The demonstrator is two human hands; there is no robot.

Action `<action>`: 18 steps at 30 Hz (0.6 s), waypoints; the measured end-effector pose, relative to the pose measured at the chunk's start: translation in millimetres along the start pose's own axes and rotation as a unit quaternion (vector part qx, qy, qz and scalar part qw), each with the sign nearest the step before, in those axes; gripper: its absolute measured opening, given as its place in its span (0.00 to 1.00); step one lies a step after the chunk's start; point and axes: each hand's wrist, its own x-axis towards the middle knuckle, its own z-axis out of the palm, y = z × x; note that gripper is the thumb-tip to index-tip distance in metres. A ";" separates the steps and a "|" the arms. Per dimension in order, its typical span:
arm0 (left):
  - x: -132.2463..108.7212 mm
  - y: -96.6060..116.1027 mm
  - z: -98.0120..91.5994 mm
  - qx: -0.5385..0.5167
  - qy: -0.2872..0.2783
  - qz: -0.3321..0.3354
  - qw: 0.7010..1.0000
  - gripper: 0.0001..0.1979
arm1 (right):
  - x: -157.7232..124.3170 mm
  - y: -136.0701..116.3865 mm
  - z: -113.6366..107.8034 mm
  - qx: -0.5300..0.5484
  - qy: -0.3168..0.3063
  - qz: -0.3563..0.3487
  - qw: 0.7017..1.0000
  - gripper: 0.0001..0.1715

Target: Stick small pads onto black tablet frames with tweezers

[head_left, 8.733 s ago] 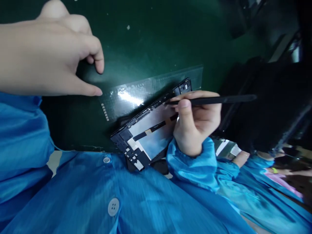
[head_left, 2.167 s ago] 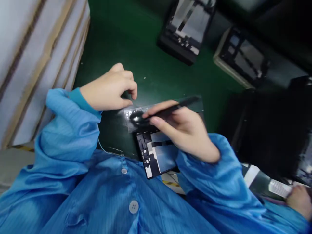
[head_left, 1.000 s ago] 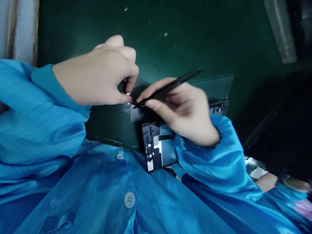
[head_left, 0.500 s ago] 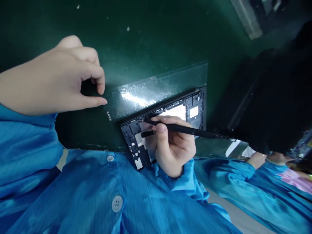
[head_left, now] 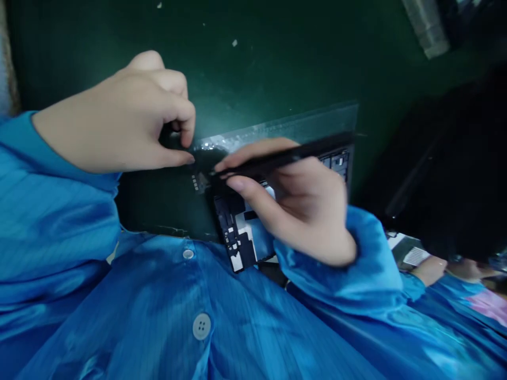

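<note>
My left hand (head_left: pixel 134 116) has its fingers curled, thumb and index tips close together beside a strip of small white squares (head_left: pixel 195 183). Whatever lies between those tips is too small to make out. My right hand (head_left: pixel 304 200) is closed around black tweezers (head_left: pixel 293 155), blurred by motion, their tips pointing left near that strip. Under the right hand is a tablet-like device frame (head_left: pixel 247 250), black with pale parts and partly hidden by my hand. A clear plastic film (head_left: pixel 332 119) spreads out behind the frame.
The dark green tabletop (head_left: pixel 277 68) carries a few white scraps (head_left: pixel 234 43). A big black shape (head_left: pixel 443 174) takes up the right side. Beyond my right sleeve, another person's hand (head_left: pixel 430 269) shows near a white label (head_left: pixel 415 256).
My right hand has lifted the tweezers from the device frame and swung their tips left, toward the strip by my left hand. My left hand keeps its pose; the view has shifted slightly.
</note>
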 end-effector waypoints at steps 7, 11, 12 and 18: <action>1.2 1.7 1.8 0.010 -0.009 -0.021 1.000 0.51 | 35.5 28.0 17.4 0.001 -0.117 -0.034 0.993 0.13; 1.7 3.0 1.5 -0.014 -0.014 -0.036 0.999 0.49 | 30.0 25.2 14.9 0.001 -0.104 -0.038 0.994 0.10; 2.0 2.9 1.6 -0.020 -0.014 -0.034 0.999 0.47 | 29.9 25.2 14.5 -0.002 -0.107 -0.041 0.993 0.09; 2.7 1.4 0.3 0.025 -0.024 -0.015 0.999 0.37 | 40.0 28.7 13.5 -0.031 -0.135 -0.092 0.986 0.05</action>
